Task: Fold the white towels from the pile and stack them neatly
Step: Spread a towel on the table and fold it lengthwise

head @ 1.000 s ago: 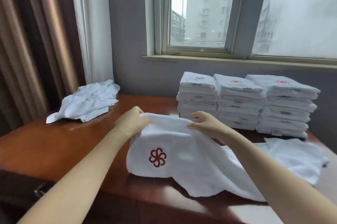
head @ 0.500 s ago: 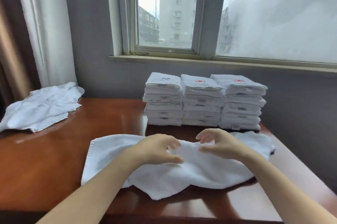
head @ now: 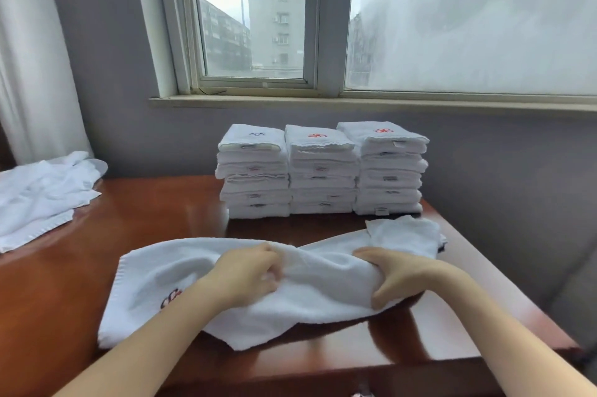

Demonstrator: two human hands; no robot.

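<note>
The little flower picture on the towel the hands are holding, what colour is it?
Red, on the white towel, partly hidden by the left arm. The head view shows it.

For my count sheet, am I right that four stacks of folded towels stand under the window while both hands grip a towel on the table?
Not quite: the head view shows three stacks of folded towels, not four. The left hand and right hand do grip a towel on the table.
</note>
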